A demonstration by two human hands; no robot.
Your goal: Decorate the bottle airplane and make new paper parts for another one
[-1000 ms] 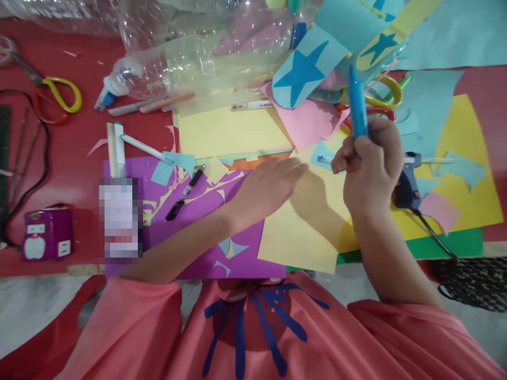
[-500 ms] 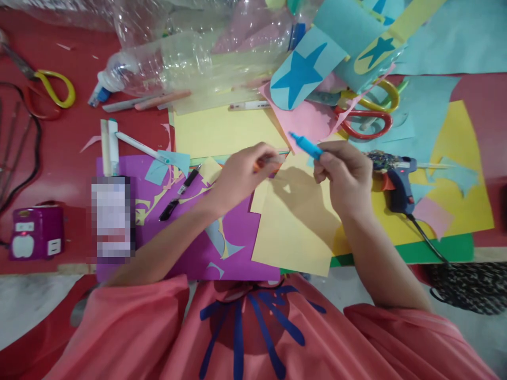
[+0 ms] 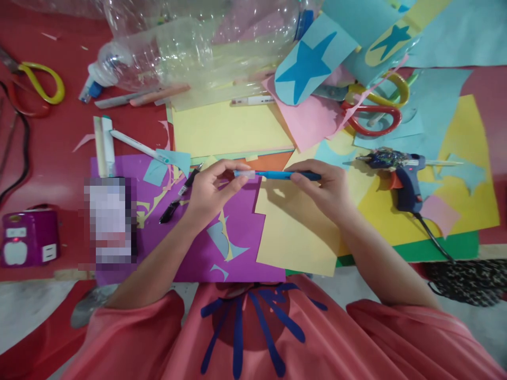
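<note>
My left hand (image 3: 216, 190) pinches a clear cap (image 3: 246, 173) with a blue end. From the other side, my right hand (image 3: 322, 187) grips a blue marker (image 3: 273, 174), held level with its narrow end at the mouth of the cap. Whether the tip is inside the cap is too small to tell. Under my right hand lies pale yellow paper (image 3: 297, 227). Purple paper (image 3: 245, 248) with cut scraps lies below my left hand, and a black pen (image 3: 170, 209) rests on it.
A glue gun (image 3: 407, 182) lies to the right, with scissors (image 3: 376, 119) behind it. Clear plastic bottles (image 3: 178, 53) and a blue star cutout (image 3: 304, 68) are at the back. On the left are a phone (image 3: 111, 221), more scissors (image 3: 43, 84) and a purple box (image 3: 31, 237).
My hands have come together in line. The marker has turned from slanted to level, and the cap now shows in my left fingers. The view has shifted slightly.
</note>
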